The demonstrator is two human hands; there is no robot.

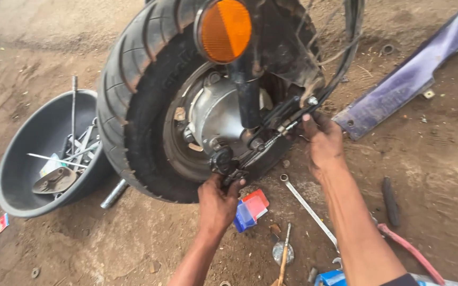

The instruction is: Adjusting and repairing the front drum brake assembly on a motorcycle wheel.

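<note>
While my left hand (217, 204) grips the brake arm (228, 168) under the wheel hub (216, 114), my right hand (322, 143) pinches the cable (271, 139). It slants up-right from lever to fingers — left hand nearer.

You are at an open-air roadside repair spot, working on bare dirt ground (441, 175) rather than a shop floor. The motorcycle wheel (149, 106) stands in the middle of it. Left of the wheel sits a grey basin (22, 175) full of loose tools. Below the wheel a combination wrench (308, 209) lies in the dust, and to its right a detached purple body panel (409, 79).
</note>
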